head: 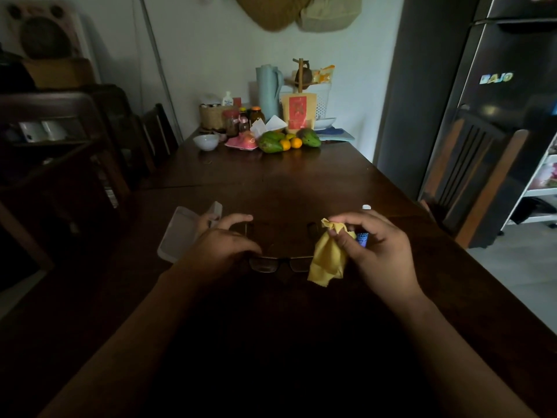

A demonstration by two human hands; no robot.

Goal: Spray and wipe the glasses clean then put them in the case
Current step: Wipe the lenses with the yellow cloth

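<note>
Glasses (278,263) lie on the dark wooden table (286,182). Left hand (220,245) curls round their left end; right hand (376,251) pinches a yellow cloth (328,260) at their right lens. Open case (180,233) left of glasses, spray bottle (363,238) right, fruit (283,141) beyond, refrigerator (497,116) far right.

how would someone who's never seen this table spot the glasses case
Start at the near end of the dark wooden table. Just left of the left hand lies the case. It is the only pale, translucent shell there, lying open, unlike the yellow cloth and the dark glasses.
</note>
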